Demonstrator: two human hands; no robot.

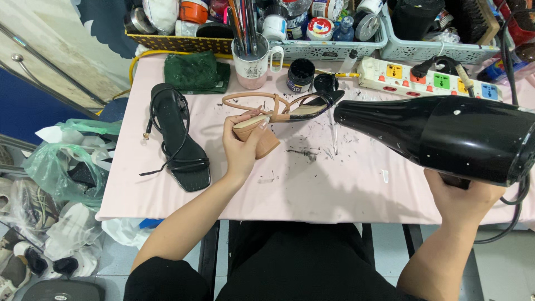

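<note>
The left hand [241, 146] is closed around the block heel of a tan sandal [267, 118], thumb on top and fingers wrapped underneath, holding the shoe just off the pink table [312, 184] with its dark toe end pointing away to the right. The right hand [463, 196] grips the handle of a black hair dryer [446, 136]; the fingers are hidden behind the dryer's body, but the grasp looks full and firm. The nozzle points at the sandal's toe end and sits just beside it, not touching. To do this well, I would keep the nozzle near the sole yet apart from it and sweep it along the shoe so that no single spot overheats, and keep the left fingers back on the heel, out of the air stream. The dryer's cord trails off to the right of the right hand and should stay off the work. Left of the left hand a black sandal [177, 139] lies flat; beyond the hands stand a mug of brushes [252, 61], a small black jar [301, 72] and a power strip [429, 78].
</note>
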